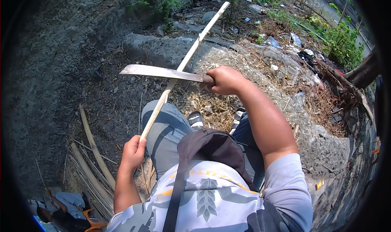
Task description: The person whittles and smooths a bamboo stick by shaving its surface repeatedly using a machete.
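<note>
My left hand is closed around the near end of a long, pale stripped stick, which slants up and to the right past my knee. In my right hand is the dark handle of a machete. Its broad blade points left and lies across the stick about midway along, on the upper side as seen from here. Whether the edge bites into the wood cannot be told. My fingers hide most of the handle.
Several peeled poles lie at my left. Wood shavings cover the ground around my sandals. A dark bag hangs at my front. Another person sits at the lower left. Litter and a tree trunk are at the right.
</note>
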`<state>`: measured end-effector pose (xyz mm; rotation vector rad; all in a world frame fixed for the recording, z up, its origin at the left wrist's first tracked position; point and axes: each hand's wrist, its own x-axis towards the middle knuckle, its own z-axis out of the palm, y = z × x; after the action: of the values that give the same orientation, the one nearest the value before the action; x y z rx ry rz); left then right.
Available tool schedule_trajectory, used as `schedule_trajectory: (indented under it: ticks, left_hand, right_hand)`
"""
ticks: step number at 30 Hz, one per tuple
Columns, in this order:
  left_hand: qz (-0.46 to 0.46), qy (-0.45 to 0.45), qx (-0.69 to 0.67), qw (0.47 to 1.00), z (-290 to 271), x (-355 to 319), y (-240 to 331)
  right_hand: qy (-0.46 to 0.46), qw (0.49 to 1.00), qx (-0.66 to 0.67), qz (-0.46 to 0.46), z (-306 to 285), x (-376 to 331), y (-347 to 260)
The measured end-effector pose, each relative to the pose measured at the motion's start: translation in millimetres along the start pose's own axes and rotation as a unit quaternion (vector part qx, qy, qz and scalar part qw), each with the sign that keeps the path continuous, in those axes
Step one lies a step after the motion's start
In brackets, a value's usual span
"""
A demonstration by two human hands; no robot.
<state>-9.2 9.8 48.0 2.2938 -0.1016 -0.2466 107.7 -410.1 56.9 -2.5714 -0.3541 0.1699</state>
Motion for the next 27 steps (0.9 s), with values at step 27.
schedule_trajectory:
  ticks: [27]
  left_hand:
    - [-0.015, -0.025, -0.052, 0.998, 2.7, 21.9, -5.1]
  right_hand:
    - [0.005, 0.997, -0.075, -0.032, 9.0, 0.5, 5.3]
